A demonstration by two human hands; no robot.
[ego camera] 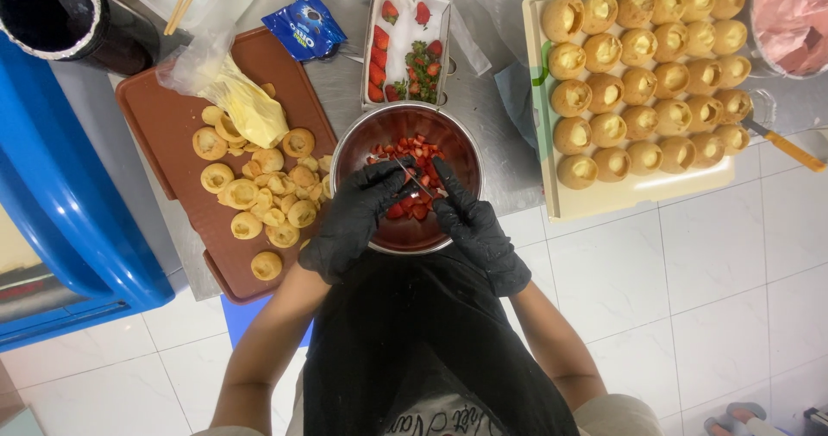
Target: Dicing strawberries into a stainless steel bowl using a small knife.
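Cutting over steel bowl (358, 147): right hand (476, 220) closed on small knife (414, 177), left hand (358, 207) seemingly pinching strawberry; blade could nick glove.

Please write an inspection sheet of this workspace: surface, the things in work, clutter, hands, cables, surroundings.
Surface: steel table, crowded.
Things in work: metal bowl with cut strawberry pieces; thin knife held above them.
Clutter: brown tray with pastry lids and piping bag; white box of strawberries; pale tray of filled puffs; blue snack packet.
Hands: left hand and right hand, black gloves, over the bowl; which grip holds the knife is unclear.
Cables: nothing seen.
Surroundings: white tiled floor, blue cabinet.
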